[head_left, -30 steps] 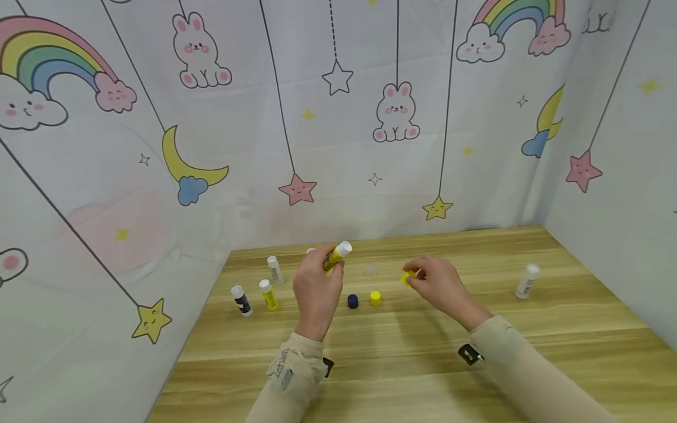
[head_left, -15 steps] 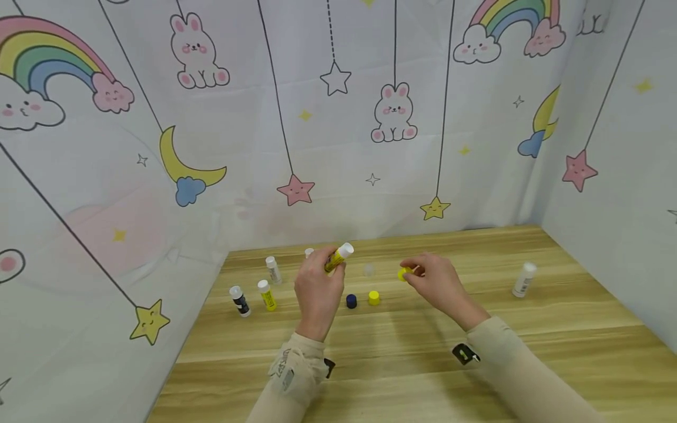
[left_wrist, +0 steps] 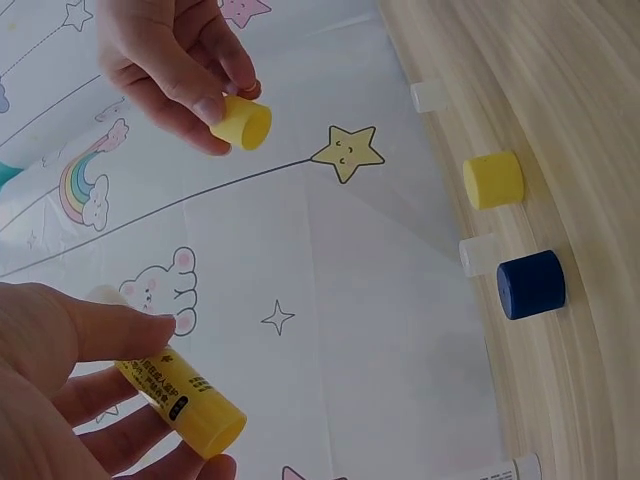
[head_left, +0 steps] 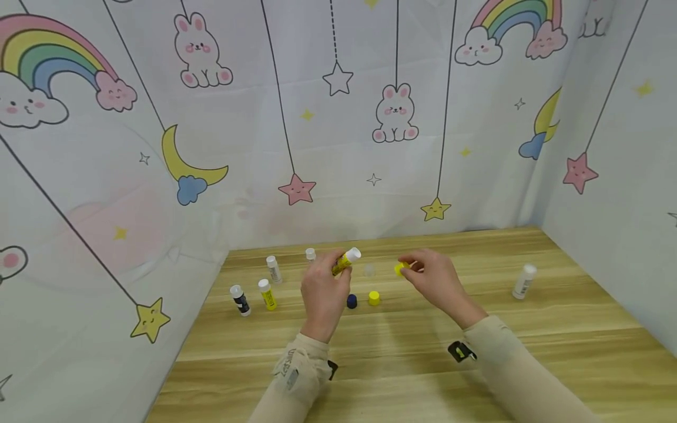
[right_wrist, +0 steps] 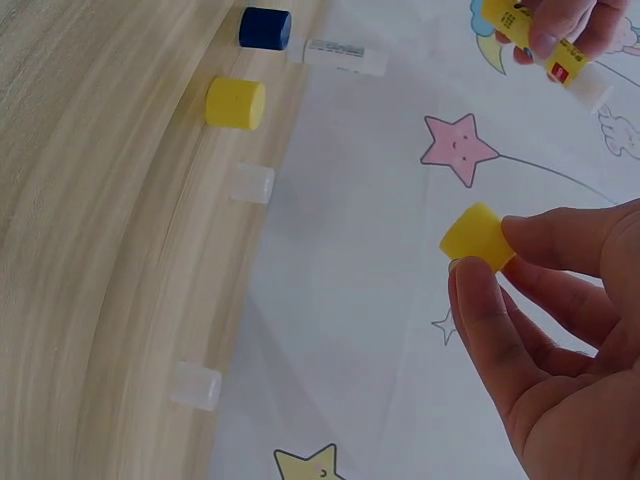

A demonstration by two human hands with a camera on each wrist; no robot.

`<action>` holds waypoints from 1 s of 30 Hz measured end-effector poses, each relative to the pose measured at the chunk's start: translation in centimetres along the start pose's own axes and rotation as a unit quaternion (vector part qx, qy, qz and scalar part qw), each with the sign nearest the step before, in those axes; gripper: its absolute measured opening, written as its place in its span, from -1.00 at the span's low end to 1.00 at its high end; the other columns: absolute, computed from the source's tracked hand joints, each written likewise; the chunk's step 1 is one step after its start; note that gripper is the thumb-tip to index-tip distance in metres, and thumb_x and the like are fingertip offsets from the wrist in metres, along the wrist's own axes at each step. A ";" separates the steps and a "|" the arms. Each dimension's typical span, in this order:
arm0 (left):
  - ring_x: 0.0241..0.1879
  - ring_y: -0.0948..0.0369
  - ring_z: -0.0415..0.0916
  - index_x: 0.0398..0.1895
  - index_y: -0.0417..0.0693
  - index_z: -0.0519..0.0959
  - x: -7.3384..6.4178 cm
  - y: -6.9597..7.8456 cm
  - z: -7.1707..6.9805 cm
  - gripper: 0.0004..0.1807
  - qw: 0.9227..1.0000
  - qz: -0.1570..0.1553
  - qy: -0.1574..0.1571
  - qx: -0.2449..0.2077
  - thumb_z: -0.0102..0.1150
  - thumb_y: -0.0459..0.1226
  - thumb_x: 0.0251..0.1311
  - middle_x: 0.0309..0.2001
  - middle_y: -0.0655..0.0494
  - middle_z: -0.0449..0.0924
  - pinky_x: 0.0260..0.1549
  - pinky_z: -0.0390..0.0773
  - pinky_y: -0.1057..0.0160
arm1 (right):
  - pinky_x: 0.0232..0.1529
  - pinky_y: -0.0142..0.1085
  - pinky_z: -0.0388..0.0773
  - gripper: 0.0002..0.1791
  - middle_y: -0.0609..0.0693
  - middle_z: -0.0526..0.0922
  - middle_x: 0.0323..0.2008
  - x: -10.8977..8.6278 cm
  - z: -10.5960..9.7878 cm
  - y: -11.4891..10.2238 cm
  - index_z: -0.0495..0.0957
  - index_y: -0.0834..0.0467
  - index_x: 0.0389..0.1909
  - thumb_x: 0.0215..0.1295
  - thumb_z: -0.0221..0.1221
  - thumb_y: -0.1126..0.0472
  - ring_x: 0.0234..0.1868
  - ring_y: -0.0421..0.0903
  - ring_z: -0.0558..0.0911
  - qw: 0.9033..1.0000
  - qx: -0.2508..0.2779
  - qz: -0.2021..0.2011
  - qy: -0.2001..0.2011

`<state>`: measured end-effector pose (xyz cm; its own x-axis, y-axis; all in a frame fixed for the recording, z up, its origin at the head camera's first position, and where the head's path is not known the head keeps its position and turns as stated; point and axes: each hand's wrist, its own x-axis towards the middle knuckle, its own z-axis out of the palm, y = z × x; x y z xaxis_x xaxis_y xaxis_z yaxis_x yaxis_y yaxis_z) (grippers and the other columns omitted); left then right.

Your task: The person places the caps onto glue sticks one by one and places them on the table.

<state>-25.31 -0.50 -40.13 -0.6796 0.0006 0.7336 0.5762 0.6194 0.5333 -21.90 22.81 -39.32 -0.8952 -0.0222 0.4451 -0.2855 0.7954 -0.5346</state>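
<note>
Left hand [head_left: 326, 294] raised, grip clamped round a tilted yellow tube [left_wrist: 188, 405], right hand [head_left: 438, 283] raised, grip pinching a yellow cap [right_wrist: 475, 238]

Yellow cylindrical plastic glue stick [left_wrist: 185, 400]: bore black lettering, a red label, a white end. Short round yellow plastic cap [right_wrist: 476, 238]: was one even shade. Flat wood-grain tabletop [head_left: 396, 364]: was streaked yellowish brown. Wrinkled white cloth-like backdrop [head_left: 338, 135]: carried multicoloured rainbows [head_left: 53, 50], pink stars [head_left: 297, 190].

White cartoon-printed backdrop [head_left: 338, 135], wood-grain table [head_left: 402, 358] below
</note>
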 end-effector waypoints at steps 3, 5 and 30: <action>-0.20 0.11 0.66 -0.08 -0.01 0.73 -0.1 0.1 0.1 -0.62 1.000 0.000 -0.005 -0.002 0.57 -0.37 -0.03 -0.14 0.09 0.72 -0.27 0.64 0.05 | -0.26 -0.16 0.67 -0.75 -0.02 0.70 -0.15 0.2 -0.1 -0.3 0.73 0.10 -0.03 0.27 0.38 0.24 -0.26 -0.11 0.68 1.000 0.002 0.000 0.004; -0.18 0.10 0.66 -0.07 -0.03 0.73 -0.2 0.1 0.1 -0.62 1.000 0.001 -0.010 -0.003 0.56 -0.37 -0.02 -0.14 0.08 0.72 -0.26 0.65 0.04 | -0.26 -0.15 0.67 -0.75 -0.02 0.70 -0.14 0.3 -0.1 -0.5 0.73 0.10 -0.03 0.27 0.38 0.24 -0.26 -0.11 0.68 1.000 0.005 0.003 0.006; -0.16 0.10 0.65 -0.08 -0.04 0.73 -0.7 0.3 0.6 -0.66 1.000 0.006 -0.025 0.010 0.53 -0.36 0.03 -0.16 0.09 0.71 -0.23 0.65 0.05 | -0.25 -0.17 0.68 -0.76 -0.04 0.70 -0.13 0.7 -0.3 -1.6 0.73 0.08 -0.02 0.29 0.37 0.23 -0.24 -0.10 0.70 0.999 0.026 -0.006 0.022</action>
<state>-24.93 0.15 -40.73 -0.6941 0.0466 0.7184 0.5756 0.6352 0.5150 -21.98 21.70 -37.88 -0.8761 -0.0052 0.4822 -0.3151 0.7630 -0.5643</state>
